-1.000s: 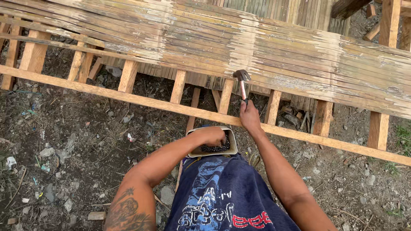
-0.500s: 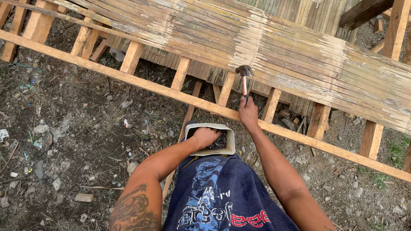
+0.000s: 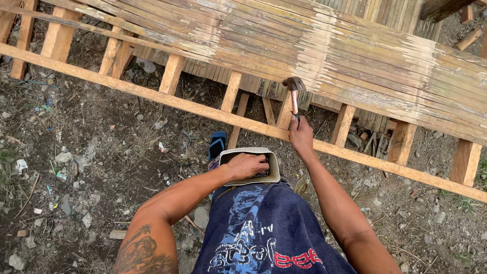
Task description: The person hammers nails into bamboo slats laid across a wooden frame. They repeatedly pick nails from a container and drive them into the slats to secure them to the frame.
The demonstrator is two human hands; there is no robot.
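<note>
Head cam: right hand (image 3: 301,136) is wrapped tight around a hammer (image 3: 293,89), its head up against the bamboo slats (image 3: 355,56) above the long wooden rail (image 3: 152,96). Left hand (image 3: 247,165) is dug into a pale tub (image 3: 273,167) at the waist, fingers curled, probably on nails, can't really see.

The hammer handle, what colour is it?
The hammer handle is reddish-brown wood, under a dark metal head. The head view shows it, held up in the right hand.
</note>
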